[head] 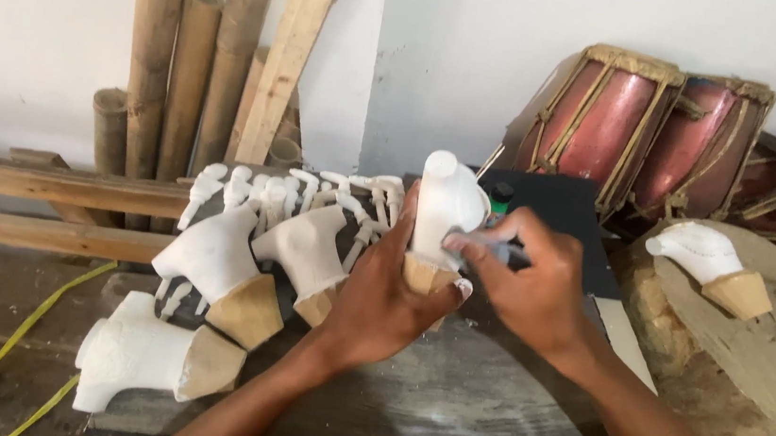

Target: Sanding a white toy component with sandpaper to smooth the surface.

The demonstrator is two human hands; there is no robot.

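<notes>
White carved figure point(446, 209) (bare wooden base) held upright, seemingly unfinished.

Head camera, looking down and forward over the workbench.

One view only, worn on the person's head, close above both hands point(458, 282) at centre frame. It faces a white wall point(37, 23), taking in bamboo poles point(194, 67) at upper left and drums point(643, 129) at upper right.

White wall point(36, 32), bamboo poles point(188, 76) leaning; two reddish drums point(647, 139), perhaps on a bench.
</notes>
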